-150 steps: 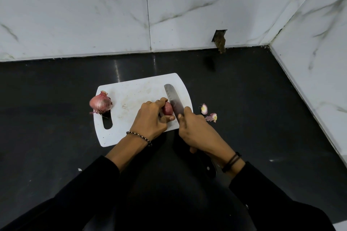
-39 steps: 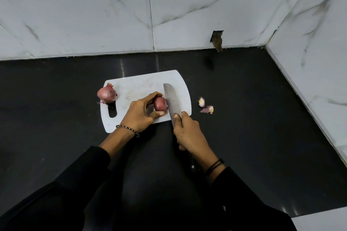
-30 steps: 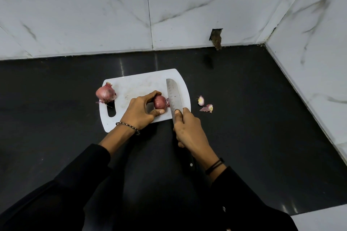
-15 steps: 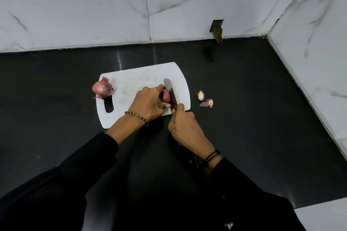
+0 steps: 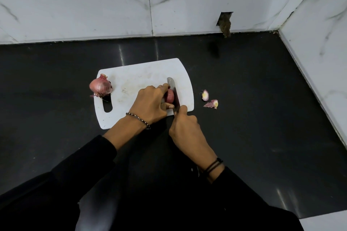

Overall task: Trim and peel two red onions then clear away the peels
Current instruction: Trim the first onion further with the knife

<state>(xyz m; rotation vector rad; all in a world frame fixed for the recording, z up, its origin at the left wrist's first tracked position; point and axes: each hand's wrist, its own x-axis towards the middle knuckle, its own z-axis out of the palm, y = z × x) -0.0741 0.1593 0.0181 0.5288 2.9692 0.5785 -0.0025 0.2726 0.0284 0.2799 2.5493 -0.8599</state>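
Knife (image 5: 173, 92) now lowered onto onion (image 5: 170, 96), right side of board (image 5: 142, 73). Left hand (image 5: 150, 105) curled round onion; right hand (image 5: 185, 129) wrapped on knife handle. Onion likely firm, round, slick-skinned: pin its middle, well clear of blade.

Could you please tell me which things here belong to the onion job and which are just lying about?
Job: held onion, knife, left hand, right hand, second onion, cutting board, trimmed ends.
Merely around: black counter, marble wall, brown gap in wall.
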